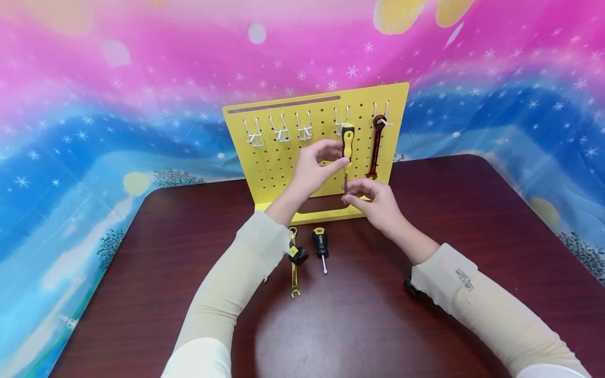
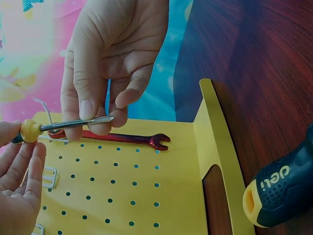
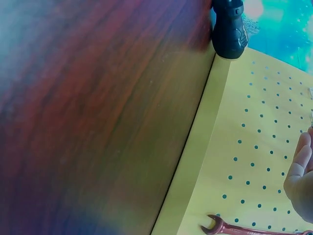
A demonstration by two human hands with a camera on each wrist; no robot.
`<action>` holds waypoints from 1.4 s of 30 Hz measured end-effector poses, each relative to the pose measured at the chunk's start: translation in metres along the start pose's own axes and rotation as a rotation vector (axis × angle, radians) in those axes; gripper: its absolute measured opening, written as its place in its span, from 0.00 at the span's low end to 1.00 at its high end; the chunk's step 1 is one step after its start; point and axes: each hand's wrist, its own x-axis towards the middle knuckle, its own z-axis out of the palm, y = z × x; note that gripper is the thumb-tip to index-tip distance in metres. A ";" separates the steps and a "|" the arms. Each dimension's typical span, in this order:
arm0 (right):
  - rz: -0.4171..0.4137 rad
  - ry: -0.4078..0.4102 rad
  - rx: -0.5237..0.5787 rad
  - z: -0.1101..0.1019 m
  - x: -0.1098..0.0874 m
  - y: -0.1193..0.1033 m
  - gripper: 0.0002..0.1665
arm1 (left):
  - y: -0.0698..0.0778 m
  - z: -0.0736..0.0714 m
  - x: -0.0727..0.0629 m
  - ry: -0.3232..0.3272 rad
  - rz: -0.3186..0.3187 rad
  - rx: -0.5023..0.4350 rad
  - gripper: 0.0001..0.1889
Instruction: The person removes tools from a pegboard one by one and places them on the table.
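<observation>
A yellow-and-black screwdriver (image 1: pixel 348 143) stands upright in front of the yellow pegboard (image 1: pixel 326 178), shaft downward. My left hand (image 1: pixel 313 169) grips it near the lower end of the handle. With thumb and fingers, my right hand (image 1: pixel 376 206) pinches the shaft close to the tip, which shows in the left wrist view past the thumb (image 2: pixel 87 108). Behind the handle is a white wire hook (image 1: pixel 337 127); whether they touch I cannot tell. A red wrench (image 1: pixel 376 149) hangs from the rightmost hook, just above my right hand.
On the table (image 1: pixel 425 220), in front of the board, lie a stubby black-and-yellow screwdriver (image 1: pixel 320 242) and a gold wrench (image 1: pixel 295 278), partly covered by a black device at my left sleeve. Several more white hooks (image 1: pixel 281 131) line the board's upper left. A patterned cloth (image 1: pixel 142 105) hangs behind.
</observation>
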 end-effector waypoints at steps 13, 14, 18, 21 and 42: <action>-0.004 -0.055 0.017 -0.004 -0.016 0.007 0.11 | -0.006 0.004 -0.012 -0.047 0.000 -0.001 0.20; -0.006 -0.061 0.017 -0.004 -0.017 0.007 0.10 | -0.007 0.004 -0.013 -0.049 0.003 -0.001 0.20; 0.002 -0.078 0.007 -0.005 -0.021 0.007 0.10 | -0.010 0.005 -0.016 -0.054 -0.001 -0.007 0.20; 0.024 -0.102 -0.006 -0.005 -0.025 0.007 0.09 | -0.011 0.005 -0.019 -0.062 -0.021 -0.007 0.22; 0.108 -0.267 0.016 -0.007 -0.060 0.010 0.12 | -0.032 0.011 -0.047 -0.160 -0.073 -0.032 0.31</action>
